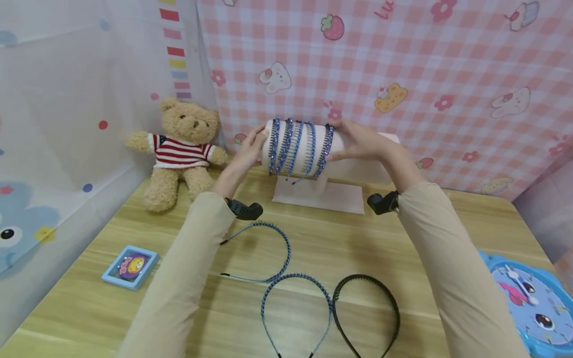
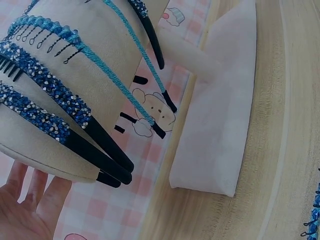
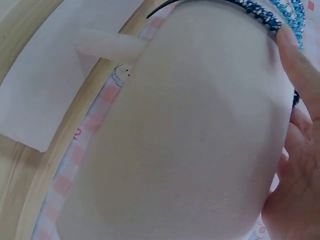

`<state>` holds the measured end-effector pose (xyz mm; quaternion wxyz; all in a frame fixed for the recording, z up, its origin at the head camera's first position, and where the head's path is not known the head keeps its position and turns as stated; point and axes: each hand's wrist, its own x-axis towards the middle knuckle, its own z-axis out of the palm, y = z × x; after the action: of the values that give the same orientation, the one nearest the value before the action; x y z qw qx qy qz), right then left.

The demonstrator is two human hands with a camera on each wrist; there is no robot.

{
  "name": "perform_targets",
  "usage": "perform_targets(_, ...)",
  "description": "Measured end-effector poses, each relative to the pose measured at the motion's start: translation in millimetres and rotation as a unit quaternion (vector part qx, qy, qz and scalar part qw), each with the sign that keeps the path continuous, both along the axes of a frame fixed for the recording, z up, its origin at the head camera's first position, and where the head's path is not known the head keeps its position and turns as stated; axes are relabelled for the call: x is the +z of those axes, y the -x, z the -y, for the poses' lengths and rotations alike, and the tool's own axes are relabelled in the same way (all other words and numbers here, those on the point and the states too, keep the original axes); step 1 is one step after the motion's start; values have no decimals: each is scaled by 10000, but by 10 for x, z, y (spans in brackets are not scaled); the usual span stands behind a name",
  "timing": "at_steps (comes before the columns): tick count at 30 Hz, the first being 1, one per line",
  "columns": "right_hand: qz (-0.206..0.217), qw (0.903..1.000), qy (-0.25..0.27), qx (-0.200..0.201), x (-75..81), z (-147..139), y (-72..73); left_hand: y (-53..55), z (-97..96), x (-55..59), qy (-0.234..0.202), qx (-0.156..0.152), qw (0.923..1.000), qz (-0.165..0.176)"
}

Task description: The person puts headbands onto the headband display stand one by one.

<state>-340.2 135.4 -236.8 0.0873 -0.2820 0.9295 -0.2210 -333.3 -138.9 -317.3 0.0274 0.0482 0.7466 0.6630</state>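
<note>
A pale, padded headband stand with a horizontal roll stands on its flat base near the back of the table. Several headbands, some with glittering blue stones and some wrapped in blue cord, sit side by side over its left half. At the roll's left end is my left hand, its straight fingers touching the end in the left wrist view. My right hand holds the rightmost glittering headband, thumb low in front and fingers up top. Some right fingertips are hidden behind the roll.
Two blue headbands and a black headband lie on the wooden table, nearer me. A teddy bear sits back left. A small blue frame lies left, a blue clock right. A checked cloth hangs behind.
</note>
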Motion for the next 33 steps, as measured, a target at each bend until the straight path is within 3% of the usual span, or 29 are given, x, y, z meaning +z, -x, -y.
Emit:
perform_targets(9, 132, 9999, -14, 72, 17, 6, -3, -13, -18, 21, 19, 26, 10000, -30)
perform_targets(20, -228, 9996, -89, 141, -7, -7, -22, 24, -13, -3, -107, 77, 9999, -18)
perform_targets(28, -1043, 9927, 137, -596, -46, -416, -259, 20, -25, -1, -67, 81, 9999, 28)
perform_targets(30, -1256, 9887, 56, -821, -96, -602, -348, 18, -21, 0, -58, 75, 9999, 34)
perform_targets(33, -1242, 9863, -61, -1083, -230, -895, -477, 18, -17, -2, -49, 39, 10000, 42)
